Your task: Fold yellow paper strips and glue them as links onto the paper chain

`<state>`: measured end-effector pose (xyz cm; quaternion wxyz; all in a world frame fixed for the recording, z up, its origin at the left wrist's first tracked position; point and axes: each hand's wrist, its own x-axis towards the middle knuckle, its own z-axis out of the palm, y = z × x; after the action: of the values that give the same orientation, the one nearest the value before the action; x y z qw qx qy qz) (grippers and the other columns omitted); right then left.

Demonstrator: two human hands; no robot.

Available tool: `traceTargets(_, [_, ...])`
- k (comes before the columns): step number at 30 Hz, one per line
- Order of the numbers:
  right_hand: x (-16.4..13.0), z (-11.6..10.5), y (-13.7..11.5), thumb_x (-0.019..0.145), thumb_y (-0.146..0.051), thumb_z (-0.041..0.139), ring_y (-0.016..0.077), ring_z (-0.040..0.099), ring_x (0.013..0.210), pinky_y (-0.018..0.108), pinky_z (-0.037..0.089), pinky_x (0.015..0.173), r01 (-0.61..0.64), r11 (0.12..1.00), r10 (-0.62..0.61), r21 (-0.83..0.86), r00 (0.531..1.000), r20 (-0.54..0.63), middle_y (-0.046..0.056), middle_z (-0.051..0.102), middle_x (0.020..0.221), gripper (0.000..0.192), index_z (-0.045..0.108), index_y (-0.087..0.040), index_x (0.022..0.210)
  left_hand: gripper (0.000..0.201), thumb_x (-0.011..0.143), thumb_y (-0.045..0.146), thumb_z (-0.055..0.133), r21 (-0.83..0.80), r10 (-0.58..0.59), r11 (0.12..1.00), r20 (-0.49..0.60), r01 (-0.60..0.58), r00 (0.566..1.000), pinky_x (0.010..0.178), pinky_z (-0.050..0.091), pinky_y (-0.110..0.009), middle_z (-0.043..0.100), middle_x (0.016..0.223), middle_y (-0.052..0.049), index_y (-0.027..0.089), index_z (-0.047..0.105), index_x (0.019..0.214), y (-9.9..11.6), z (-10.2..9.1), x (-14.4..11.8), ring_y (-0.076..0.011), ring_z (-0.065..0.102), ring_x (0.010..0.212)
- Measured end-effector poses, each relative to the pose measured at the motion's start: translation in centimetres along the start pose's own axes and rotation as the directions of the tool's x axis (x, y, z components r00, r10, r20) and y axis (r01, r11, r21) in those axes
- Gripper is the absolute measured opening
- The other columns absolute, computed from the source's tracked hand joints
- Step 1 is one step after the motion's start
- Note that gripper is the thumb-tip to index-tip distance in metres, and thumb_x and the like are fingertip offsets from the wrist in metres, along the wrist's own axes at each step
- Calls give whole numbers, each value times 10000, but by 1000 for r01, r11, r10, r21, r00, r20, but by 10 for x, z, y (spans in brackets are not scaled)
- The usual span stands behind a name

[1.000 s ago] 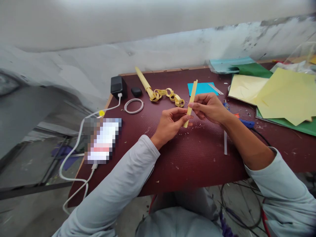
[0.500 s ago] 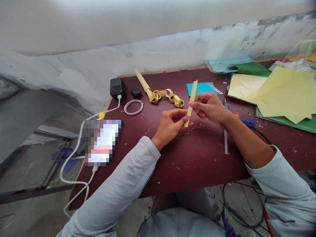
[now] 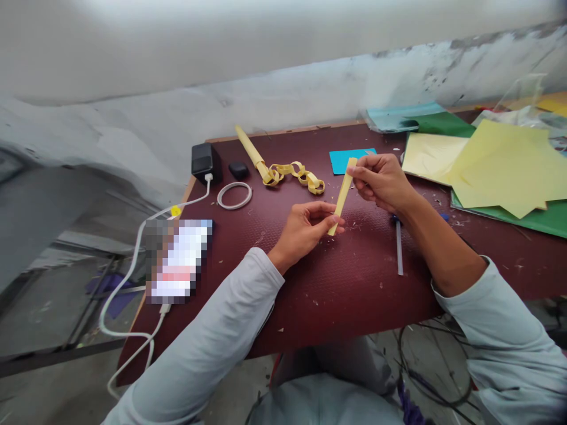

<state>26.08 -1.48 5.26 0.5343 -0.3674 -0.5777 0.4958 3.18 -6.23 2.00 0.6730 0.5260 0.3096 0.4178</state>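
Our right hand (image 3: 381,182) is now higher up the yellow strip (image 3: 343,198) | both grips pinch it, our left hand (image 3: 306,233) low, above the counter (image 3: 345,289) | done: a chain of paper rings (image 3: 286,169) | this strip is straight, with no loop; we can't tell what else is left

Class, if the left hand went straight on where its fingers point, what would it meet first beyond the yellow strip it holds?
Past the yellow strip, the left hand would probably meet the right hand first, though depth is unclear.
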Motion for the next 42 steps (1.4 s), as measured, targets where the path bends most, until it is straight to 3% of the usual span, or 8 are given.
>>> traceTargets(7, [0,1,3,937,-463,904,31,373,407,198,258,334,42,999,-42,22,999,10,-43,570,579,405,663,-195,750,363,866,381,941,26,-38,999,-59,40,998,724,684,-281,840,897,-86,120,757,1038,3,1,1,-173,824,752])
traceTargets(15, [-4,3,4,898,-485,934,51,469,429,205,328,342,-104,993,114,-61,972,204,-31,635,631,384,731,-173,805,368,877,423,933,75,15,997,-56,-11,998,700,671,-257,817,876,-73,118,759,987,3,-5,5,-140,786,708])
traceTargets(21, [-5,5,6,897,-453,941,46,456,418,208,308,348,-113,993,114,-18,975,190,-35,621,622,379,719,-171,776,336,896,416,903,101,32,994,-33,-28,999,648,648,-251,821,906,-77,124,765,988,10,-5,4,-132,766,648])
traceTargets(30, [-5,11,4,897,-423,947,39,433,427,199,311,362,-129,990,114,56,970,216,-50,610,616,313,783,-157,921,276,891,356,883,112,-8,994,10,6,1000,608,622,-244,799,832,-55,134,738,964,14,-6,4,-115,723,586])
traceTargets(37, [-4,12,10,911,-417,938,45,465,447,181,377,384,-119,993,110,23,964,243,-50,615,609,318,777,-144,936,493,885,576,903,94,-5,996,-24,7,1000,557,597,-230,793,810,-58,135,760,1052,9,-4,9,-117,712,573])
traceTargets(42, [-4,12,12,919,-416,930,49,481,454,174,393,382,-94,996,90,-2,956,281,-48,618,612,313,782,-141,931,489,857,583,928,82,24,996,-32,-21,999,522,578,-210,800,822,-62,141,754,975,7,-3,10,-113,710,578])
